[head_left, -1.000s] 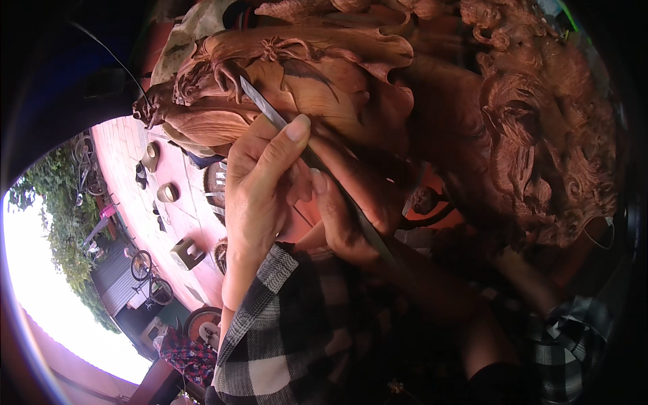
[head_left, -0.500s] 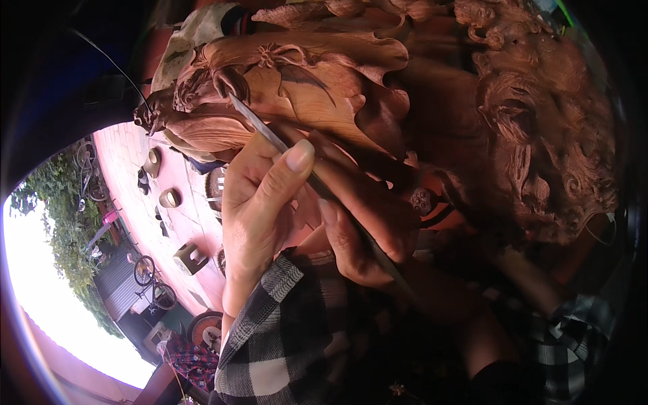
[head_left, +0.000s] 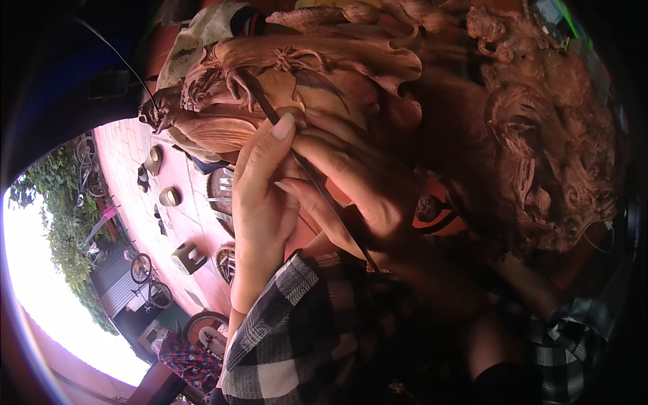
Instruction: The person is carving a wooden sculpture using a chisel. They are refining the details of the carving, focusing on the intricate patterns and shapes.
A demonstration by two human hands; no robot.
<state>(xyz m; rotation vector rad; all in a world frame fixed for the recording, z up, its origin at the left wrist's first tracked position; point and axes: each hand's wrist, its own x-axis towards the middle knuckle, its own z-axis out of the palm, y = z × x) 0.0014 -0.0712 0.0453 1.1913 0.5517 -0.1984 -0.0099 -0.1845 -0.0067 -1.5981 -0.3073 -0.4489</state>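
Note:
A carved reddish-brown wooden figure (head_left: 223, 125) with flowing folds lies across the upper middle. My left hand (head_left: 260, 182) is closed, thumb stretched along a slim dark metal carving chisel (head_left: 320, 189). Behind it on the shaft, my right hand (head_left: 358, 172) is wrapped round the same chisel, its fingers reaching forward over the wood. The chisel points up and left, its front end against the carving beside a curled fold. Whether the tip cuts in, I cannot tell. Shadow hides the right wrist.
A deeply carved wooden mass (head_left: 533, 142) rises at the right. Several tools lie in a round basket (head_left: 219, 192) on the pale tiled floor (head_left: 196, 223). A tissue box (head_left: 189, 258) stands there too. Bicycles (head_left: 150, 280) are farther left.
Both hands and the chisel have shifted slightly right in the picture. The right fingers now stretch farther forward over the carving, and the chisel's blade has turned from bright to dark.

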